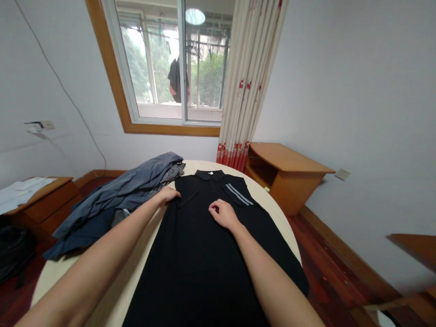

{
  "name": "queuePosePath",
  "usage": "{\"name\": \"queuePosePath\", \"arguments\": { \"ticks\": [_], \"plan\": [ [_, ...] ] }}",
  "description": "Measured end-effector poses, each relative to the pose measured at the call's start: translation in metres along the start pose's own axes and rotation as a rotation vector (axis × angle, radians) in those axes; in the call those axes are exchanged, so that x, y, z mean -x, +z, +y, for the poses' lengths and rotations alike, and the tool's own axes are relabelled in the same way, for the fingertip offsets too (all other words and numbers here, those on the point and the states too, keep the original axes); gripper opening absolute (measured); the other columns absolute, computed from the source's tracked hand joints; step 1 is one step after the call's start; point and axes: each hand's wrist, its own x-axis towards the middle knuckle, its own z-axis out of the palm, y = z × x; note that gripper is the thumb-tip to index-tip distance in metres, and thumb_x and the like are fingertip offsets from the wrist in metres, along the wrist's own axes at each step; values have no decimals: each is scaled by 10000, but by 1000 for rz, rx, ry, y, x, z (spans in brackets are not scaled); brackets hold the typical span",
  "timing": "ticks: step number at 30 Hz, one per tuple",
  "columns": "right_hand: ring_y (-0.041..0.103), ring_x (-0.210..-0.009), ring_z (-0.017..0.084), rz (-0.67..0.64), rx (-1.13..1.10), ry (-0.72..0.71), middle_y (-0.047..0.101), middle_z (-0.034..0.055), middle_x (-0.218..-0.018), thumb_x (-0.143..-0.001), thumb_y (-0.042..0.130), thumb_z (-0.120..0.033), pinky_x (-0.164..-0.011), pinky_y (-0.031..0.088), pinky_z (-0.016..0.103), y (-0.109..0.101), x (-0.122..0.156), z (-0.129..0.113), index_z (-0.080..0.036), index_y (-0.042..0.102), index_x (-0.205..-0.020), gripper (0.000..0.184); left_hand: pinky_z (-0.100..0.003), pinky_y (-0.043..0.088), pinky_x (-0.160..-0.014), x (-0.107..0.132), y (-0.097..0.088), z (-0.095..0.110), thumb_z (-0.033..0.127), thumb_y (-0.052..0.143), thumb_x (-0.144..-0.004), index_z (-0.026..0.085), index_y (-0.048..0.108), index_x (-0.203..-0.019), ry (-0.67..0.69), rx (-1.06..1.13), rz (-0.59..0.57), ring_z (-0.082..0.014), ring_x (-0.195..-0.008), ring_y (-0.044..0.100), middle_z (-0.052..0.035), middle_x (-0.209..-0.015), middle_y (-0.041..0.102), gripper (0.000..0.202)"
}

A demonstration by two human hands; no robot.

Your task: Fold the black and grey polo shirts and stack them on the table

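At the far left I have a low wooden cabinet (64, 198) with white papers (27, 190) on it. Right of that, a heap of grey-blue clothes (112, 204) lies along the left side of the round desk (117, 281), loose and unsorted.

Next comes my left hand (169, 194), at the left edge of the black shirt (190, 259), just short of the shoulder. Its fingers meet the cloth there; from here I can't tell whether they pinch it or only press. The shirt lies front up down the middle of the desk, collar (209, 174) at the far end, its near end running out of view. The plain left sleeve (186, 195) seems to be turned in across the chest.

My right hand (223, 213) is over the middle of the chest, fingers curled in and narrow; I can't tell if they have any cloth. To its right the striped sleeve (240, 194) is also turned in, and a wooden desk unit (289, 159) stands beyond.

I judge this as the sleeve-tucking and smoothing step. Next I'd want a firm grip on the left edge and an even fold inward, without dragging the sleeve out.
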Motion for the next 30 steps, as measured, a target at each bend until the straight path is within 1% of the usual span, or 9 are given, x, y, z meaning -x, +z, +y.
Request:
{"name": "queuePosePath", "arguments": {
  "ticks": [3,7,11,14,17,22,25,28,30],
  "plan": [
    [610,-821,155,-5,-7,3,660,16,-874,-890,597,-244,-744,426,264,-1,0,-1,-222,713,-868,119,-241,444,-448,-4,14,22,263,701,-745,111,706,-882,-8,17,-57,-176,-529,622,-47,-648,675,205],
    [606,-821,152,-1,-11,-3,659,14,-879,-889,605,-237,-741,421,264,-2,0,-1,-220,714,-875,111,-223,413,-444,-7,39,46,242,685,-733,99,702,-1043,34,21,-93,-165,-552,621,-43,-711,699,342],
    [598,-812,148,-9,-15,4,659,19,-879,-889,611,-227,-741,414,264,-2,0,-1,-210,718,-884,109,-233,479,-563,-9,64,58,209,706,-698,69,658,-1208,117,22,-106,-191,-707,676,-95,-926,748,531],
    [590,-799,144,-1,-28,4,653,18,-861,-881,619,-221,-736,405,263,-2,0,-1,-202,722,-886,105,-232,501,-676,-10,75,60,176,727,-677,80,647,-1256,195,38,-109,-209,-862,683,-119,-1070,736,592],
    [587,-796,144,-6,-29,4,650,17,-858,-877,623,-217,-739,400,266,-3,0,-1,-201,724,-888,103,-233,495,-678,-10,78,58,191,732,-695,85,657,-1258,257,62,-121,-204,-846,670,-100,-985,741,578],
    [586,-804,150,-20,-9,5,650,16,-863,-881,616,-229,-748,395,278,-5,0,-5,-207,725,-884,111,-229,429,-530,-11,78,56,230,719,-735,110,676,-1238,327,91,-182,-136,-573,567,3,-666,645,519],
    [593,-826,156,-25,-6,2,655,21,-878,-887,608,-235,-767,400,286,-6,0,-6,-206,722,-892,117,-228,395,-462,-18,76,56,371,690,-803,148,716,-1143,360,42,-234,-114,-463,502,27,-577,589,407],
    [601,-844,164,-22,-34,1,668,24,-894,-894,600,-240,-788,412,294,-5,1,-8,-207,706,-1023,170,-242,429,-468,-34,68,55,480,443,-954,151,719,-1080,352,-82,-123,-139,-474,558,-15,-600,627,448],
    [608,-856,169,-27,-70,-19,679,23,-924,-894,592,-235,-802,423,300,-4,2,-11,-214,647,-1202,313,-258,501,-591,-47,58,52,407,387,-977,156,712,-1085,338,-147,-9,-179,-661,667,-60,-742,708,424]
  ]
}}
